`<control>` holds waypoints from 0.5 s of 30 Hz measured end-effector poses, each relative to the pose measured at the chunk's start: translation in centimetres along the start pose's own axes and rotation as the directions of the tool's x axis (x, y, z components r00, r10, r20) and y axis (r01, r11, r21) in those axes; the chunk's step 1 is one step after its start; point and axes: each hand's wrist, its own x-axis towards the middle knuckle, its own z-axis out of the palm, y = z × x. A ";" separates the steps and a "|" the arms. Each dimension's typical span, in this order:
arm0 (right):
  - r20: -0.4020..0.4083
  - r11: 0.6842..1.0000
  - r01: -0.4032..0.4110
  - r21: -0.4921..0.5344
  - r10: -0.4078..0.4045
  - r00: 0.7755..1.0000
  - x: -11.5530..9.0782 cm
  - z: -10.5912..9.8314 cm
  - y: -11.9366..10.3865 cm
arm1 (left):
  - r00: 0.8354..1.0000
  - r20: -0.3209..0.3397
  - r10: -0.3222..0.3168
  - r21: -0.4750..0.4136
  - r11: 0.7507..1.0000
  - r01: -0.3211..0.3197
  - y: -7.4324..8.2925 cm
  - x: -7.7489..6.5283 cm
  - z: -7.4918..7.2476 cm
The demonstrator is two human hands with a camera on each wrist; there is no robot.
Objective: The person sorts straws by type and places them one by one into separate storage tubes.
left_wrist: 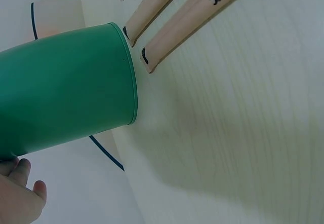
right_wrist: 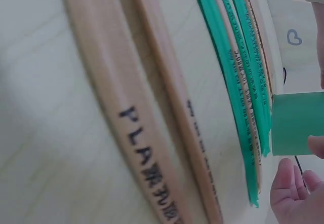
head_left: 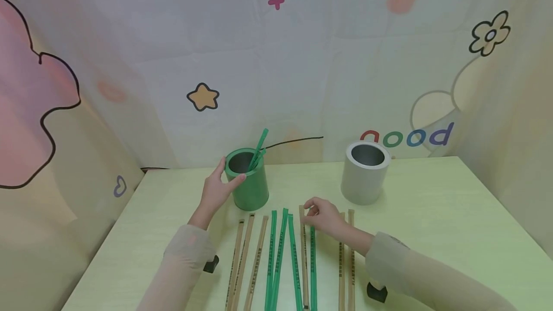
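Observation:
My left hand (head_left: 216, 190) holds the green cup (head_left: 250, 188) at its left side, thumb near the front of the rim. Two green straws (head_left: 259, 148) lean inside that cup. Over the far ends of a row of paper-wrapped straws hovers my right hand (head_left: 327, 219), fingers loosely bent. In the right wrist view its thumb and fingers stand apart with nothing visible between them. Below it lie a green wrapped straw (head_left: 313, 268) and a brown wrapped straw (head_left: 304, 253). The left wrist view shows the green cup (left_wrist: 71, 87) upright on the table, fingers against its side.
A white cup (head_left: 365, 176) stands at the back right. More brown wrapped straws (head_left: 258, 263) lie left of the green ones, and others (head_left: 351, 272) lie under the right forearm. A printed cloth (head_left: 302, 71) hangs behind the pale table (head_left: 440, 224).

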 end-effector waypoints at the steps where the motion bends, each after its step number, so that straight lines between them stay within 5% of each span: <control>1: 0.008 1.000 -0.015 0.008 0.015 1.000 -0.1 0.0 0.2 | 1.000 -0.001 -0.002 0.000 1.000 0.002 0.0 0.0 0.0; 15: 0.012 0.994 -0.109 -0.031 0.109 0.994 -0.9 0.4 2.1 | 1.000 0.004 -0.008 0.000 1.000 0.008 0.1 0.0 0.0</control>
